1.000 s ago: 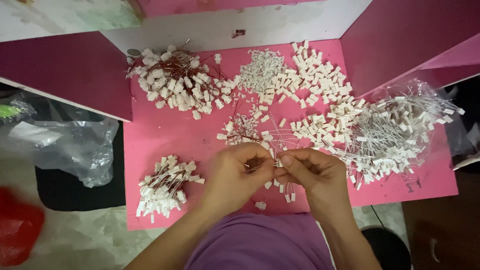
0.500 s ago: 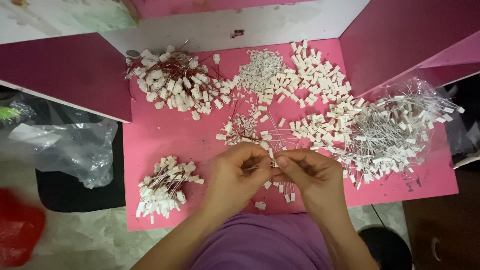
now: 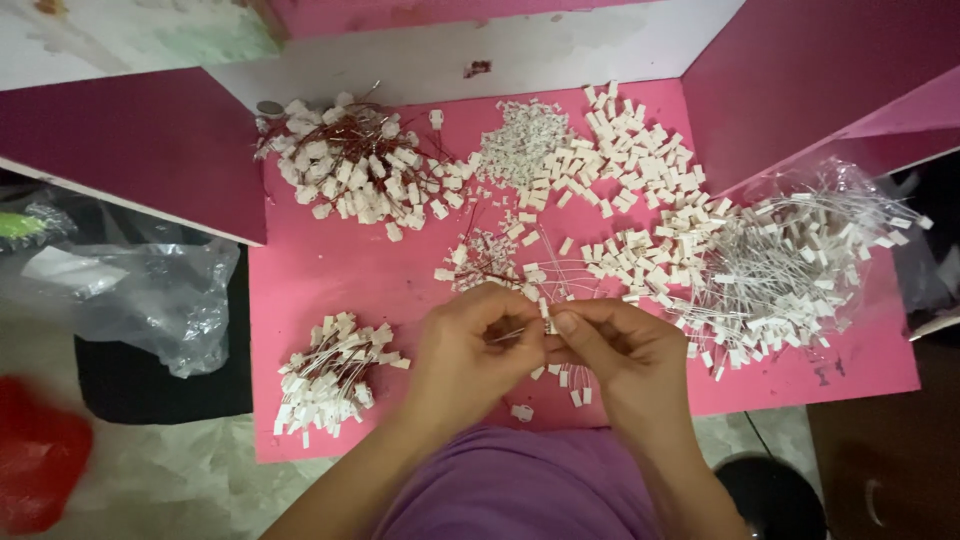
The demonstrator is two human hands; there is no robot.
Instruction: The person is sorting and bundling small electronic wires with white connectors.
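My left hand (image 3: pixel 470 355) and my right hand (image 3: pixel 615 350) meet over the front middle of a pink work board (image 3: pixel 330 275). Between their fingertips they pinch a small white connector with thin wires (image 3: pixel 545 318). A few loose white connectors (image 3: pixel 570 385) lie just under my hands. To the left sits a pile of wired white connectors (image 3: pixel 325 380). To the right spreads a large heap of white-wired connectors on clear plastic (image 3: pixel 790 265).
At the back lie a red-wired connector pile (image 3: pixel 350 175), a heap of tiny white parts (image 3: pixel 525 145) and a heap of white housings (image 3: pixel 640 150). Pink panels (image 3: pixel 130 140) flank the board. A clear plastic bag (image 3: pixel 150 295) and a red object (image 3: pixel 35 465) lie left.
My hands stay together at the same spot, with only small finger movements on the connector. The piles have not moved.
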